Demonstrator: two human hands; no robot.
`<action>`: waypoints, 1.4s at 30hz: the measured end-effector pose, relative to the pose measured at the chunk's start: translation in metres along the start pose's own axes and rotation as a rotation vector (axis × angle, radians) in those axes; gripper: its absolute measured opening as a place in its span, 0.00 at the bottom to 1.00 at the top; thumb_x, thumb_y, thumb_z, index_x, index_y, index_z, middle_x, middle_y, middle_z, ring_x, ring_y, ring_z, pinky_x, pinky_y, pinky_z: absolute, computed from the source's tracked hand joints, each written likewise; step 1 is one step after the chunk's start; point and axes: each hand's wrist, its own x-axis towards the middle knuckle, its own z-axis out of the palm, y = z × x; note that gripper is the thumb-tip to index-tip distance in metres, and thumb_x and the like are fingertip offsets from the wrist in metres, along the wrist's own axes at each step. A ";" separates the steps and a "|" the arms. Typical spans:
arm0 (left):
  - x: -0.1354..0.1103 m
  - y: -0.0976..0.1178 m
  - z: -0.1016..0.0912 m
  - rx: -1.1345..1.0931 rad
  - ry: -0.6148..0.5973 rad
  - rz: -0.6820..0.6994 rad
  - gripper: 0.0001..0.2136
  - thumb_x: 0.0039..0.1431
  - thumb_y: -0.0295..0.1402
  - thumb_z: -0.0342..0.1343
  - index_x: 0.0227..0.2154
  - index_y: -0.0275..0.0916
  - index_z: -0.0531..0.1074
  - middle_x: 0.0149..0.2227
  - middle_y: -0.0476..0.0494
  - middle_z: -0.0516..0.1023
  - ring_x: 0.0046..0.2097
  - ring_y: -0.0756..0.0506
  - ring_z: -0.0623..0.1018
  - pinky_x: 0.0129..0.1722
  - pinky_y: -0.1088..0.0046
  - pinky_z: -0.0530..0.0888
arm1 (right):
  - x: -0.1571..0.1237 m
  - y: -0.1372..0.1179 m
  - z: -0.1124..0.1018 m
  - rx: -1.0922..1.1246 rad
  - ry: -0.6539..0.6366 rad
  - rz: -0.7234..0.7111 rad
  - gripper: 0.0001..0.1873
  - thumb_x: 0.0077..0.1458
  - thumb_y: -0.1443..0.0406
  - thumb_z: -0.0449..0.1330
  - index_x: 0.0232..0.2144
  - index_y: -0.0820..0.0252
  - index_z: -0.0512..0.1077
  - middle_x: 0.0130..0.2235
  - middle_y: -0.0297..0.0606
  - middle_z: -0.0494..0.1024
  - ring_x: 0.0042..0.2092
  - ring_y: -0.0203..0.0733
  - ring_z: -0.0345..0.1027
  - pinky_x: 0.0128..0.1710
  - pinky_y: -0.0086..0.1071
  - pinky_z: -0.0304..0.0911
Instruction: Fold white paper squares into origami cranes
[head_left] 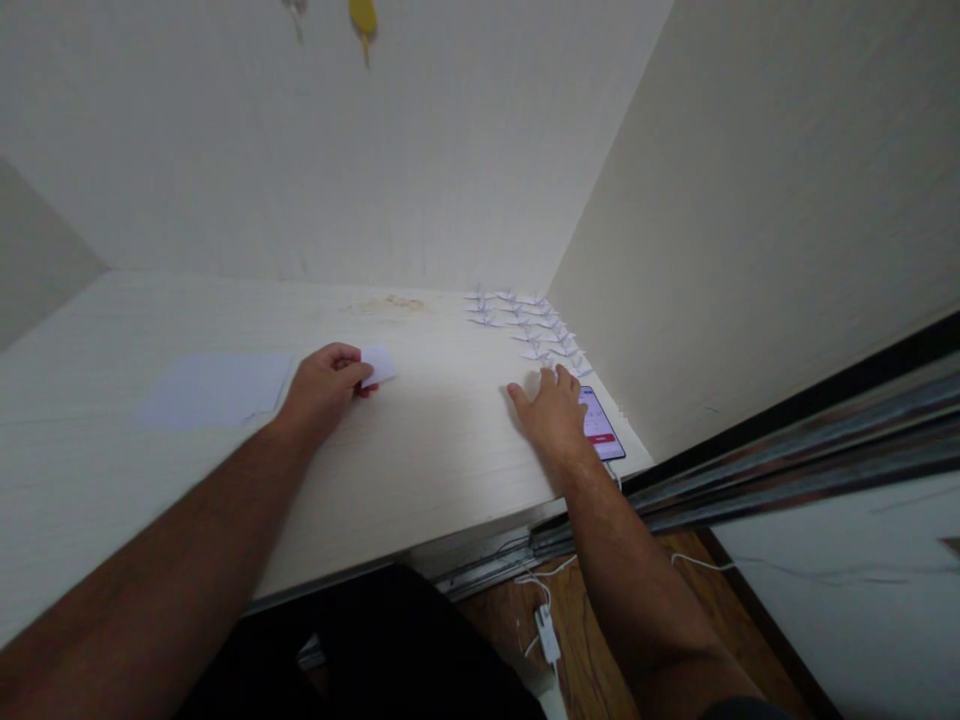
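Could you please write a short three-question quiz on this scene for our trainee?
1. What does the left hand hold?
2. True or false: the phone lies to the left of the large sheet.
3. Which is nearest the folded papers: A, the left hand; B, the right hand; C, the large sheet?

Key: 1. A small paper. 2. False. 3. B.

Writing on the phone [604, 430] is too small for me to read, and the right hand [553, 412] covers part of it. The left hand [331, 382] hides one end of the slip [381, 363]. The cranes [519, 322] look blurred; the yellow hook [363, 14] is cut off above.
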 end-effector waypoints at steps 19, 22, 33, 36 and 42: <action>-0.006 0.003 -0.002 -0.177 -0.052 0.056 0.18 0.37 0.29 0.65 0.35 0.37 0.68 0.21 0.56 0.72 0.23 0.50 0.75 0.27 0.72 0.75 | 0.046 -0.161 0.056 1.076 -0.517 -0.301 0.08 0.52 0.61 0.63 0.31 0.60 0.72 0.27 0.34 0.77 0.27 0.34 0.72 0.26 0.27 0.67; -0.009 0.006 -0.003 -0.086 -0.123 0.049 0.18 0.39 0.30 0.64 0.37 0.35 0.72 0.22 0.53 0.74 0.25 0.51 0.74 0.27 0.75 0.72 | 0.040 -0.158 0.066 1.094 -0.450 -0.273 0.05 0.51 0.64 0.62 0.28 0.60 0.71 0.22 0.30 0.73 0.22 0.32 0.68 0.22 0.26 0.64; 0.004 0.000 -0.011 -0.183 -0.111 -0.031 0.16 0.40 0.32 0.66 0.35 0.34 0.79 0.26 0.46 0.78 0.24 0.52 0.71 0.24 0.75 0.67 | 0.043 -0.134 0.071 1.159 -0.570 -0.651 0.13 0.45 0.69 0.62 0.38 0.57 0.75 0.29 0.32 0.78 0.32 0.36 0.75 0.34 0.31 0.69; 0.004 -0.001 -0.012 -0.175 -0.126 -0.046 0.18 0.40 0.32 0.67 0.38 0.33 0.79 0.26 0.45 0.78 0.25 0.52 0.72 0.26 0.74 0.68 | 0.044 -0.134 0.073 1.179 -0.598 -0.604 0.11 0.46 0.67 0.63 0.36 0.57 0.76 0.29 0.32 0.78 0.31 0.35 0.74 0.34 0.32 0.70; 0.000 0.000 -0.014 -0.107 -0.181 0.000 0.20 0.41 0.32 0.67 0.41 0.33 0.78 0.23 0.48 0.76 0.24 0.52 0.70 0.27 0.73 0.68 | 0.045 -0.135 0.066 1.101 -0.544 -0.570 0.05 0.49 0.63 0.63 0.31 0.57 0.76 0.24 0.30 0.75 0.27 0.34 0.69 0.30 0.30 0.66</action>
